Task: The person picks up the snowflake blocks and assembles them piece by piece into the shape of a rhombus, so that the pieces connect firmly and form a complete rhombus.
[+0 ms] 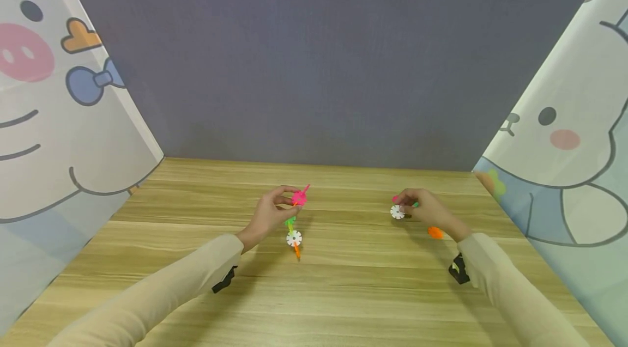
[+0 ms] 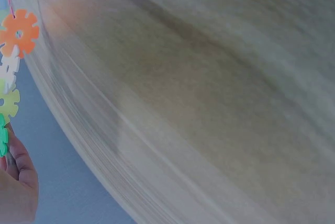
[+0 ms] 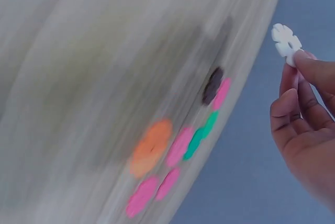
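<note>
My left hand (image 1: 270,216) grips a chain of notched plastic discs (image 1: 299,198) by its upper end, near a bright pink disc. Below the fingers the chain runs down through a green disc (image 2: 3,136), a yellow-green disc (image 2: 7,102), a white disc (image 1: 294,238) and an orange disc (image 2: 20,33). Over to the right, my right hand (image 1: 426,208) pinches a single white notched disc (image 3: 285,42) between thumb and fingers, raised above the table. Parts of the chain are hidden behind the left hand.
On the wooden table (image 1: 343,292) around the right hand lie loose discs: an orange disc (image 3: 152,148), a black disc (image 3: 212,86), a green disc (image 3: 201,136) and several pink discs (image 3: 142,197). A grey panel (image 1: 319,64) stands behind, with printed panels (image 1: 579,194) at both sides.
</note>
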`<state>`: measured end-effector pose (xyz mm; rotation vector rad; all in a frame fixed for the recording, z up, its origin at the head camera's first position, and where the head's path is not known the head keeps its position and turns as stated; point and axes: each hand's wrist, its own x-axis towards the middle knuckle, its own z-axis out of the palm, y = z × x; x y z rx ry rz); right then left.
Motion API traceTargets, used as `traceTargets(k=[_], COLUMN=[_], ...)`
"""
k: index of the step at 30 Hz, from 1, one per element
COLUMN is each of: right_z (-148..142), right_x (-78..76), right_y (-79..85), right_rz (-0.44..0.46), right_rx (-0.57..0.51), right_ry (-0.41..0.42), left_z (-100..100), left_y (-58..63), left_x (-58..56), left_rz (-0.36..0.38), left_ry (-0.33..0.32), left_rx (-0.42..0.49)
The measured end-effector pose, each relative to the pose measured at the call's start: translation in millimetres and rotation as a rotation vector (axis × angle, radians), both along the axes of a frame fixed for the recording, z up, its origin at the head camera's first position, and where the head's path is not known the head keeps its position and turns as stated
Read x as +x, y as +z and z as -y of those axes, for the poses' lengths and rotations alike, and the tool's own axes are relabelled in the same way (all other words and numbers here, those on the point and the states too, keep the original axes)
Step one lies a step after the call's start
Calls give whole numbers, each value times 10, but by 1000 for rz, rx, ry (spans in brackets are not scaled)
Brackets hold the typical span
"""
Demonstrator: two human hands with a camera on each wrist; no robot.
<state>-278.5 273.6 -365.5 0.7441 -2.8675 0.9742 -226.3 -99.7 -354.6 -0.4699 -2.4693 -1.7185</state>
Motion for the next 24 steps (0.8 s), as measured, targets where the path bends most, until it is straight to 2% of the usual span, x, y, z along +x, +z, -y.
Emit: traceTargets(k=[7,12,16,24], right_z=[315,551,733,1053], right_x=[-56,-102,-118,-177], right_y=[29,46,103,242], right_rz=[15,-24,-35,-4], right_rx=[-80,-135,-159,-222], right_ry=[-4,42,64,65], left_z=[-17,-29,-34,-38], left_y=[-2,5,6,11], left_x=[-7,-1,1,2], left_rz=[-15,-14,-2,-9], left_ry=[-12,-24,-26,-19], left_rx=[14,21,21,-3])
